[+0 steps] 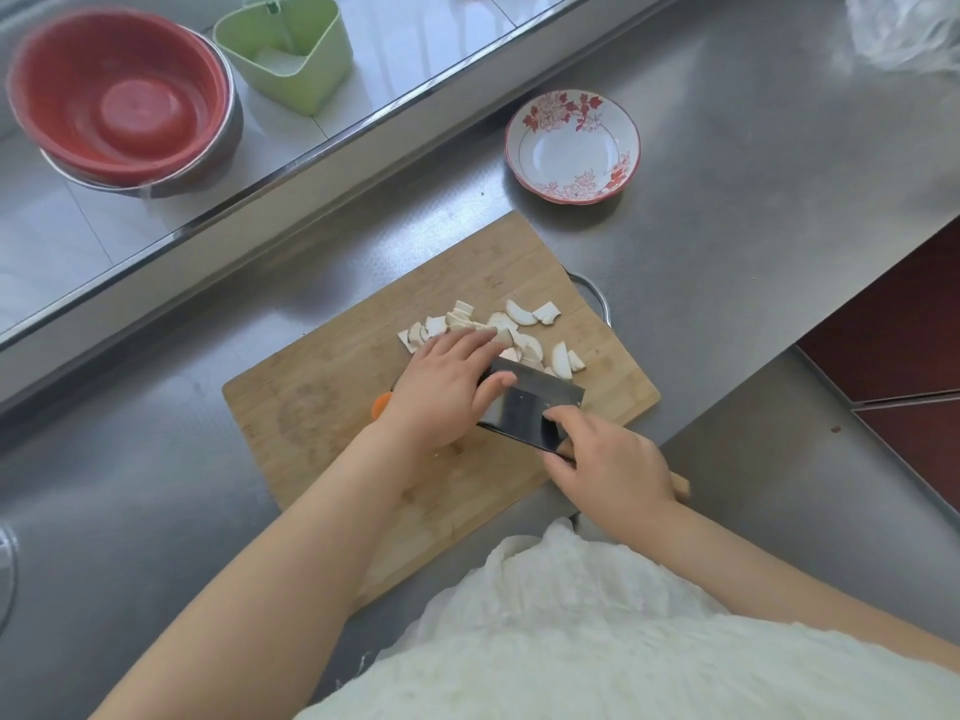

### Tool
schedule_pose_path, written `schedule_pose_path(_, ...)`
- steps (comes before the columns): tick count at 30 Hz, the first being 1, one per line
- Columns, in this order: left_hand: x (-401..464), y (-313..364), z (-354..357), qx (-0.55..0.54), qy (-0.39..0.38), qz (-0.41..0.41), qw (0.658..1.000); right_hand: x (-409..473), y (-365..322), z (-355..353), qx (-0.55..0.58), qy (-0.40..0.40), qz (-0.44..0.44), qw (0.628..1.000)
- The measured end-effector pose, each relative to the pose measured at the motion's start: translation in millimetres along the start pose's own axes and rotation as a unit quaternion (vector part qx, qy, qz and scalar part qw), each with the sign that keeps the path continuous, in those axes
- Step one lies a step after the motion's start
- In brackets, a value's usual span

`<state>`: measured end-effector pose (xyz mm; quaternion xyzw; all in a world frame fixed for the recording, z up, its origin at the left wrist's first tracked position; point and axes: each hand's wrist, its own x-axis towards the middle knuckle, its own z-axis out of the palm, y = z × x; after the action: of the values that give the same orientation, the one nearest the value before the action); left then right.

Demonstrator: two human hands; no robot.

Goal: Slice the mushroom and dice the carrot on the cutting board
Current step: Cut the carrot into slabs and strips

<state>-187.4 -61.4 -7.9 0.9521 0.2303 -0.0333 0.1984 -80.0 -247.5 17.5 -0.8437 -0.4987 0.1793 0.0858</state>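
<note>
Right hand (613, 462) grips the dark rectangular cleaver (530, 407) by its wooden handle; left hand (447, 387), fingers flat, presses pale curved mushroom slices (519, 330) toward 1 o'clock on the bamboo cutting board (322, 376). An orange sliver, probably the carrot (382, 405), peeks at the wrist's 9 o'clock.

right hand (610, 462) gripping cleaver (530, 407), mushroom slices (498, 332)
</note>
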Motion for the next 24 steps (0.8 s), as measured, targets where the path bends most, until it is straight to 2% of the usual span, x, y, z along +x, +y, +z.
schedule_pose_path(2, -1.9, 0.4, -8.5, -0.085, 0.107, -0.042, 0.99, -0.5, -3.0, -2.7, 0.016, -0.026, 0.009, 0.999)
schedule_pose_path(3, -4.8, 0.7, -13.9, -0.134, 0.178, -0.088, 0.971, -0.4, -4.8, -4.4, 0.024, -0.04, 0.014, 0.999)
schedule_pose_path(6, -21.7, -3.3, -21.2, -0.263, 0.338, -0.222, 0.876, 2.1, -6.9, -7.2, 0.056, -0.069, 0.034, 0.995)
schedule_pose_path(8, -38.9, -10.0, -19.7, -0.305, 0.386, -0.296, 0.819, 3.2, -7.9, -5.8, 0.089, -0.086, 0.056, 0.991)
schedule_pose_path(10, -54.9, -19.9, -14.3, -0.363, 0.365, -0.403, 0.757, 5.3, -11.0, -3.6, 0.113, -0.102, 0.073, 0.986)
schedule_pose_path(12, -69.1, -32.3, -3.2, -0.414, 0.262, -0.489, 0.722, 10.1, -16.2, -2.2, 0.129, -0.122, 0.084, 0.98)
schedule_pose_path(14, -80.7, -35.5, 7.3, -0.498, 0.142, -0.516, 0.683, 16.6, -21.8, 0.3, 0.12, -0.149, 0.075, 0.979)
schedule_pose_path(16, -86.0, -30.4, 12.8, -0.588, 0.088, -0.508, 0.623, 24.0, -27.2, 3.8, 0.09, -0.172, 0.065, 0.979)
schedule_pose_path(17, -87.7, -27.5, 15.3, -0.605, 0.075, -0.495, 0.619, 26.8, -29.9, 6.0, 0.078, -0.18, 0.063, 0.979)
schedule_pose_path(19, -89.4, -25.9, 21.6, -0.593, 0.064, -0.473, 0.649, 31.3, -33.5, 12.1, 0.069, -0.189, 0.062, 0.977)
schedule_pose_path(24, -92.3, -18.4, 27.5, -0.583, 0.091, -0.467, 0.659, 36.5, -39.7, 22.1, 0.073, -0.204, 0.078, 0.973)
